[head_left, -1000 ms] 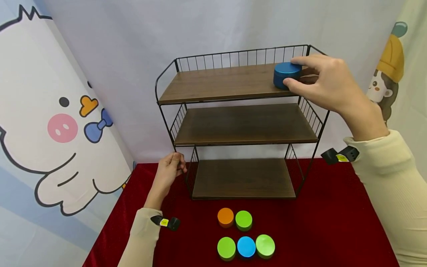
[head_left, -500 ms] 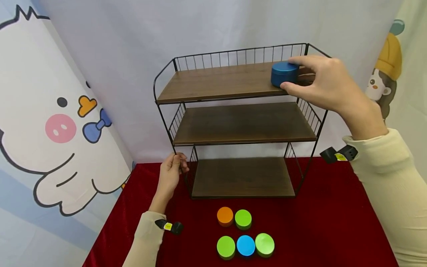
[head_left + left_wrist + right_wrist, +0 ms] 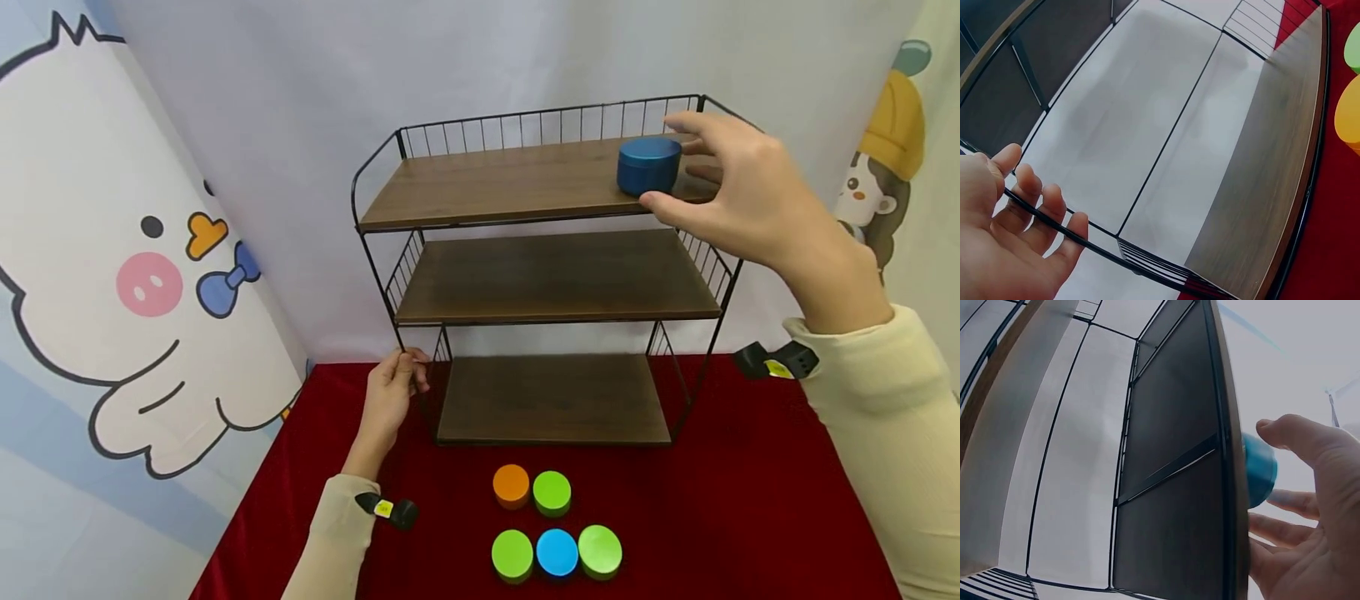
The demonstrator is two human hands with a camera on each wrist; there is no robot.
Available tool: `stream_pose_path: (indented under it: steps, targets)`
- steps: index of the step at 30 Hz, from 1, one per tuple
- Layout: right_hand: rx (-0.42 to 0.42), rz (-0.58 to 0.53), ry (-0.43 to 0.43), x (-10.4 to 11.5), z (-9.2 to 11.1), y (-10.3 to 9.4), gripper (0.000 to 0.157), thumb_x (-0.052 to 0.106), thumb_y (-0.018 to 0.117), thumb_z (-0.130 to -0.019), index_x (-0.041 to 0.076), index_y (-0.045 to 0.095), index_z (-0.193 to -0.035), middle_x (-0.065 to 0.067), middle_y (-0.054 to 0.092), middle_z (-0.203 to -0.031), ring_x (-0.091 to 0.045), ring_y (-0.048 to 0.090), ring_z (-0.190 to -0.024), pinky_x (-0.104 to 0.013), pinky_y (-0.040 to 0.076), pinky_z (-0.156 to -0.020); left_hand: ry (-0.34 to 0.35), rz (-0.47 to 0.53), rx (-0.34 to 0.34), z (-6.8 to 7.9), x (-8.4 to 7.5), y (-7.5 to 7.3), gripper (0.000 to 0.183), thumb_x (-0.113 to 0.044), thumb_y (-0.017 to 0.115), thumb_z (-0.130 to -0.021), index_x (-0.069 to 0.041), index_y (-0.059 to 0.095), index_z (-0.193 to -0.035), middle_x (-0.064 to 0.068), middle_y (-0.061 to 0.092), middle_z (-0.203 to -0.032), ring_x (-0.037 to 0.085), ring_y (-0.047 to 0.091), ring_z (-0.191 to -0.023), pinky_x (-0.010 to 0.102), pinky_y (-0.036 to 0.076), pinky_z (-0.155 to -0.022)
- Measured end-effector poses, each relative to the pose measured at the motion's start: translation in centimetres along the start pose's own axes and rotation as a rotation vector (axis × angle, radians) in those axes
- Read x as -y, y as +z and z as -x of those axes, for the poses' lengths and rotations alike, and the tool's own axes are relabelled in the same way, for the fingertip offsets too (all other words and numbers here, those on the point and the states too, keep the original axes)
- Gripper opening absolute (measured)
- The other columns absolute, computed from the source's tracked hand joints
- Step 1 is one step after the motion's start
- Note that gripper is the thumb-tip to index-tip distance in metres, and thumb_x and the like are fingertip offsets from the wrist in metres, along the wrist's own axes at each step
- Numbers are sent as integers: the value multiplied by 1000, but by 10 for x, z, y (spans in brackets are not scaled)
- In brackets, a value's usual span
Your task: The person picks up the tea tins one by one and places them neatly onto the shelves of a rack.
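A dark blue round tin [image 3: 648, 168] stands at the right end of the top board of a three-tier wire shelf rack [image 3: 555, 275]. My right hand [image 3: 761, 196] is just right of the tin, thumb and fingers spread apart around its side. In the right wrist view, a gap shows between the thumb [image 3: 1272, 428] and the tin [image 3: 1260, 470], whose base is partly hidden by the board edge. My left hand [image 3: 390, 390] grips the rack's left front post; the black wire post [image 3: 1054, 224] runs across its curled fingers.
On the red cloth [image 3: 750, 500] before the rack stand an orange round tin [image 3: 512, 485], a light blue one [image 3: 557, 552] and several green ones [image 3: 552, 492]. Behind hangs a pale curtain [image 3: 480, 58]. A wire rail [image 3: 540, 129] edges the top board's back.
My right hand has loosened from the dark blue tin, its fingers now spread wider and off it. The tin stays at the board's right end. My left hand keeps to the post.
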State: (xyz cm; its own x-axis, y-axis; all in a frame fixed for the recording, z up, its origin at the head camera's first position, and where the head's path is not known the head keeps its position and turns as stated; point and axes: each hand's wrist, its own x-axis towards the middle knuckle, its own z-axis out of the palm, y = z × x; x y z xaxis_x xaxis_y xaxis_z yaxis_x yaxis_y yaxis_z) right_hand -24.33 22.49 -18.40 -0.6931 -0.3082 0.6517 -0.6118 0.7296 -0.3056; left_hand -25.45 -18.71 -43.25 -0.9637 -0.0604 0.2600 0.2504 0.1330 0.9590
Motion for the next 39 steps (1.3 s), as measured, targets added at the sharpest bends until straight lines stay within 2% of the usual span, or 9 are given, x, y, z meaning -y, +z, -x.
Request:
stream_pose_path:
  steps: [3, 7, 9, 12, 16, 19, 25, 32, 39]
  targets:
    - [-56, -14, -46, 3, 7, -1, 76, 12, 84, -84, 7, 48, -151, -17, 56, -146, -39, 63, -125, -9, 43, -103, -8, 2, -3, 0, 2, 0, 46, -30, 38, -109, 10, 59, -108, 4, 54, -78, 14, 58, -73, 24, 53, -72]
    - [-147, -70, -110, 8, 21, -2, 77, -1, 85, -79, 4, 52, -148, -15, 56, -147, -32, 56, -133, -13, 44, -105, -4, -4, -9, 0, 5, 1, 43, -29, 38, -110, 8, 58, -105, 3, 54, -78, 13, 58, -73, 23, 52, -71]
    - [-191, -67, -145, 11, 29, -2, 75, -1, 85, -78, 2, 54, -146, -16, 56, -146, -31, 55, -133, -10, 43, -105, 19, -6, -17, 0, 7, 2, 42, -29, 38, -111, 7, 58, -105, 2, 55, -77, 12, 58, -72, 22, 52, -70]
    - [-247, -62, -204, 17, 41, -1, 65, 27, 80, -90, -2, 56, -142, -20, 57, -144, -34, 56, -131, -8, 42, -104, 58, 10, -25, 0, 13, 3, 43, -28, 37, -111, 9, 58, -106, 2, 54, -75, 12, 58, -69, 22, 51, -68]
    - [-317, -65, -269, 29, 54, 3, 83, 64, 62, -94, -7, 59, -136, -24, 60, -138, -36, 59, -126, -8, 43, -103, 84, 40, -30, 2, 19, 4, 45, -28, 35, -111, 11, 59, -107, 3, 52, -74, 13, 57, -67, 23, 50, -66]
    - [-348, -92, -294, 37, 64, 9, 80, 63, 63, -94, -8, 62, -131, -25, 63, -135, -31, 61, -125, -8, 44, -102, 82, 47, -32, 4, 23, 5, 45, -27, 35, -111, 10, 59, -107, 4, 51, -74, 14, 56, -67, 23, 49, -66]
    - [-289, -159, -344, 45, 88, 36, 72, 54, 66, -97, -9, 62, -130, -24, 64, -134, -28, 65, -109, -11, 45, -103, 75, 19, -26, 5, 27, 5, 45, -26, 34, -111, 10, 60, -107, 5, 52, -74, 14, 57, -67, 24, 49, -66]
    - [-167, -236, -393, 49, 113, 75, 66, 47, 64, -100, -9, 59, -135, -24, 60, -139, -19, 56, -134, -19, 39, -115, 59, -21, -7, 7, 30, 4, 43, -25, 33, -111, 8, 60, -105, 7, 52, -75, 13, 56, -69, 25, 51, -68]
    - [-151, -345, -337, 45, 140, 105, 67, 45, 67, -98, -9, 58, -135, -21, 59, -142, -20, 55, -133, -19, 41, -114, 43, 4, 8, 8, 33, 4, 42, -24, 34, -111, 10, 58, -105, 9, 51, -77, 14, 54, -71, 25, 50, -69]
